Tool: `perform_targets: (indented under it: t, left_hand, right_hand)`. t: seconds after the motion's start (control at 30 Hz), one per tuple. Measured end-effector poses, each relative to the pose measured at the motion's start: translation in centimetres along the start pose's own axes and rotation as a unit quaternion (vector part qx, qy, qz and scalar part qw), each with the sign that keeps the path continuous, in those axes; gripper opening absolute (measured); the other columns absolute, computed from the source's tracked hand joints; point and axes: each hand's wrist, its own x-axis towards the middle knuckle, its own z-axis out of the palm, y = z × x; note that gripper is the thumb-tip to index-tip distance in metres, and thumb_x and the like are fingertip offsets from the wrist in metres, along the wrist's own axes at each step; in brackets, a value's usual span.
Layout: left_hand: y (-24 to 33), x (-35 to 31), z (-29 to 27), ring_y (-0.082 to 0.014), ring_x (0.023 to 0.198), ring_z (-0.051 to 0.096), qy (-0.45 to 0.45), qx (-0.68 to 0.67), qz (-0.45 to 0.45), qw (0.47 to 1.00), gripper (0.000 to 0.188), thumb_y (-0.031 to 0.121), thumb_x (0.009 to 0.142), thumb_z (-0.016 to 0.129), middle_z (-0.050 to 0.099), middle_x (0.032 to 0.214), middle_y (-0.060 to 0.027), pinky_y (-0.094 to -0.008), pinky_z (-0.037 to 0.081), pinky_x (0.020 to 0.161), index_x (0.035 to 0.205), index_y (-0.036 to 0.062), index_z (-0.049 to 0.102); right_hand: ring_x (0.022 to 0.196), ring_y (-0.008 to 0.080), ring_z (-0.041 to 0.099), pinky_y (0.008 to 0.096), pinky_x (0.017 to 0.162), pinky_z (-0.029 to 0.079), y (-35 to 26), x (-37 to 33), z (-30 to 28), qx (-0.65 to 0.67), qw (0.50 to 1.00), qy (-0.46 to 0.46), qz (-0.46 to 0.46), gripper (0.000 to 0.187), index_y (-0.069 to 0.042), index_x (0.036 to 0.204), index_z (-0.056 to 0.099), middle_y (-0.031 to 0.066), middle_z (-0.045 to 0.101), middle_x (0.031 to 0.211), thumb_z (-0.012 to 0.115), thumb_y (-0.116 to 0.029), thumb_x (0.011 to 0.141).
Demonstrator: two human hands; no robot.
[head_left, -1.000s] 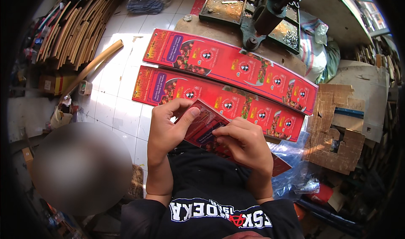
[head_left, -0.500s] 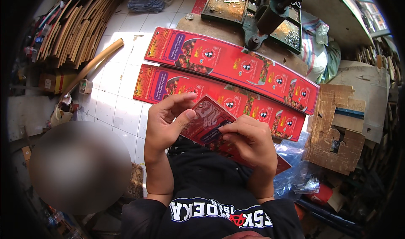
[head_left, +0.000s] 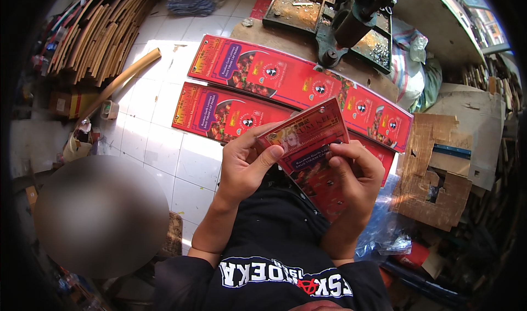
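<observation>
A long red printed strip (head_left: 315,171) with a glossy surface and a purple label is tilted up in front of my body. My left hand (head_left: 241,165) grips its left edge, thumb on the front and fingers behind. My right hand (head_left: 357,171) is closed in a pinch over the strip's front, near the purple label. A small dark bit shows at those fingertips, too small to name. Two similar strips lie beyond: a far strip (head_left: 296,88) and a nearer strip (head_left: 200,110), partly hidden by my hands and the held one.
A dark metal press (head_left: 351,31) stands at the back right beside compartment trays (head_left: 293,9) of small metal parts. Stacked brown boards (head_left: 104,36) fill the far left. Torn cardboard (head_left: 428,173) and clear plastic (head_left: 379,223) lie at right. A blurred round shape (head_left: 101,217) covers the lower left.
Both hands have moved right with the held strip. Its upper end has swung up and turned, so more of its printed front faces me. The two lying strips have hardly shifted.
</observation>
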Motion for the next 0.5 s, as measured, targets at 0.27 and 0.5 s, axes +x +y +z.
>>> perform_targets:
  t: [0.27, 0.5]
  left_hand:
    - [0.4, -0.4, 0.9, -0.0097, 0.092, 0.064, -0.011, 0.053, 0.034, 0.998, 0.049, 0.014, 0.092, 0.068, 0.070, 0.106, -0.0120, -0.0237, 0.052, 0.080, 0.134, -0.0070, 0.051]
    - [0.5, -0.8, 1.2, -0.0097, 0.091, 0.063, -0.027, 0.061, 0.039, 0.997, 0.047, 0.015, 0.097, 0.060, 0.070, 0.105, -0.0122, -0.0242, 0.053, 0.079, 0.137, -0.0067, 0.048]
  right_hand:
    - [0.076, 0.0212, 0.066, 0.0297, 0.068, 0.052, -2.8, -0.7, 2.2, -0.027, 0.991, 0.108, -0.068, 0.025, 0.002, 0.098, 0.071, 0.0113, 0.069, 0.084, 0.073, 0.010, 0.074]
    - [0.071, 0.0223, 0.066, 0.0297, 0.062, 0.053, -5.6, -0.7, 3.5, -0.079, 0.988, 0.011, -0.136, 0.030, 0.001, 0.101, 0.071, 0.0125, 0.066, 0.084, 0.073, 0.011, 0.074]
